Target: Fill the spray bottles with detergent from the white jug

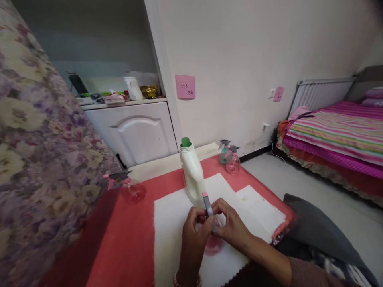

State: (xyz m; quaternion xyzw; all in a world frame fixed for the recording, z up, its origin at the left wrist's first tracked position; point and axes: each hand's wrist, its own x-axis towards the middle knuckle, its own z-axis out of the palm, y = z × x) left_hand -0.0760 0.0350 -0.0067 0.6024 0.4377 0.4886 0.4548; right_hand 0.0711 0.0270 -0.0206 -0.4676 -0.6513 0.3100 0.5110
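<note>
Both my hands are closed around the grey and pink trigger head of a clear pinkish spray bottle (213,244), which stands on a white cloth (169,231). My left hand (196,227) grips the head from the left, its fingers curled. From the right, my right hand (230,221) pinches the same head. The bottle's neck is hidden behind my fingers. Just beyond my hands stands a tall whitish plastic jug (192,173) with a green spout in its uncapped mouth.
Another spray bottle (133,191) stands at the left on the red tablecloth (119,239). At the back right are a greenish spray bottle (224,154) and a clear pink one (233,163). A floral curtain (44,159) hangs at the left; a bed (338,131) stands at the right.
</note>
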